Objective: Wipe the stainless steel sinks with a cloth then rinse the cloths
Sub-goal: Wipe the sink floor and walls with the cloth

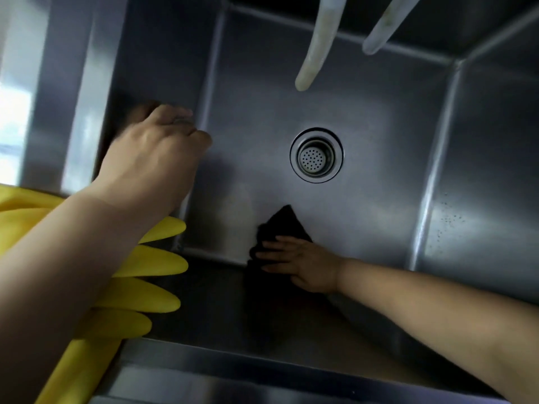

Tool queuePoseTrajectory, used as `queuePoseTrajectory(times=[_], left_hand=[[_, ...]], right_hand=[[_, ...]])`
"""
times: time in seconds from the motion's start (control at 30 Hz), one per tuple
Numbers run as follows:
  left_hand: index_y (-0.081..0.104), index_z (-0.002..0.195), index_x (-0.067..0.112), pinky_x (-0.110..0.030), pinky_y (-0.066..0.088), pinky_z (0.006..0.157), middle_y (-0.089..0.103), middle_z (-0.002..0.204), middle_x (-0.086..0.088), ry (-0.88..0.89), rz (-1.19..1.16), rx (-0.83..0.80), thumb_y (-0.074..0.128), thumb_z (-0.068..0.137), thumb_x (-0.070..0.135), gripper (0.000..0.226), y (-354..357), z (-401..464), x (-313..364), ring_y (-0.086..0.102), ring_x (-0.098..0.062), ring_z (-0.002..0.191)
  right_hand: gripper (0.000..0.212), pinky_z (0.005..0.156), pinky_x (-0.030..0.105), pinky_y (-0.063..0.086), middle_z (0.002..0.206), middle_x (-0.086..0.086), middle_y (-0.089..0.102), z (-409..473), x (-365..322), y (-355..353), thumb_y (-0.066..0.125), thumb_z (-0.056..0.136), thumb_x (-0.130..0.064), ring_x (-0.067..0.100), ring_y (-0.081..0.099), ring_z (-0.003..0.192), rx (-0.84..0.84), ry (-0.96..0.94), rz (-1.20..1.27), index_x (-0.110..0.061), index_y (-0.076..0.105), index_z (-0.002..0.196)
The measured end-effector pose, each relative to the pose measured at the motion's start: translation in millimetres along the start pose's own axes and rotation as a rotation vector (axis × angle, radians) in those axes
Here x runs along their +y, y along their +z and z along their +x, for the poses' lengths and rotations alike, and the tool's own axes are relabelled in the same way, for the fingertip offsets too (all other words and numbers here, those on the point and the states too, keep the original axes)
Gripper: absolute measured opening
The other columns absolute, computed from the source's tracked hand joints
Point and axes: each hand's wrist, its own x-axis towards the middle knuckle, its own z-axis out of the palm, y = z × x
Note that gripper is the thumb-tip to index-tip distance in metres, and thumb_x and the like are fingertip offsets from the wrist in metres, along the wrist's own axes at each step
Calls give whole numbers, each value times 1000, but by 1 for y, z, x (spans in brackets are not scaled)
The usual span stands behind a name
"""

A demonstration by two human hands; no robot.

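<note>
Gloves (140, 263): yellow, draped over sink's left rim, likely parked aside | left hand (151, 158): curled on a brown cloth (137, 112), rubbing left wall | sink (364, 118): drain (316, 155) central, two hoses (313, 45) hanging above | right hand (294, 260): fingers flat, pressing black cloth (280, 225) into floor's near edge to scrub.

A kitchen wash-up spot: deep steel sink (364, 118) with strainer drain (316, 155); yellow rubber gloves (140, 275) on its rim.
</note>
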Motion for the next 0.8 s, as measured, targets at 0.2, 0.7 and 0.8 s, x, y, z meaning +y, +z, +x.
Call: queuePoseTrajectory(times=[0.2,0.7,0.8], left_hand=[[70,92,8,-40,34,87,71,93,-10,112,15,-41,57,69,12,26,-7,3,5,57,-32,111],[47,113,17,-35,39,89,54,115,-3,155,298,-493,48,92,31,25,13,59,52,51,-24,109],[45,122,14,-36,38,86,51,119,-6,27,263,-620,48,93,32,34,21,70,57,51,-25,109]], right_hand=[[64,113,53,19,152,1,28,-97,48,-31,69,76,-33,30,23,141,-66,156,-321,-25,50,137],[74,118,46,-1,159,7,15,91,52,-43,41,87,-57,31,7,146,272,464,-438,-24,21,150],[70,118,44,0,158,8,16,113,74,-76,37,91,-55,30,9,146,367,527,-457,-21,21,150]])
